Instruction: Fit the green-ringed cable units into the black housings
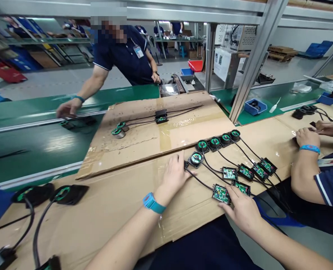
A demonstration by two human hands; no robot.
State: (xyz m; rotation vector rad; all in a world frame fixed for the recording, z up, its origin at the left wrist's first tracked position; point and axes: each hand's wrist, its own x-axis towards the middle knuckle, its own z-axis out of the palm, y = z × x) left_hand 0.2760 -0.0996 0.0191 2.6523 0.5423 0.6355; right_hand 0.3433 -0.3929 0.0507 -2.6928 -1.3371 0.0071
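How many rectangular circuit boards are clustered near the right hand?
6: one board at the right hand, another board just beyond, four boards in a row farther back. Others may be hidden.

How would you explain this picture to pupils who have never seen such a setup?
There is no machine: these are a person's two bare hands, seen by a camera worn on that person's head, looking forward and down. The left hand, with a blue wristband, is at a dark part that it mostly hides. The right hand touches a green circuit board in a black case. On the cardboard lie round parts cabled to similar boards. Co-workers' hands show across and at the right.
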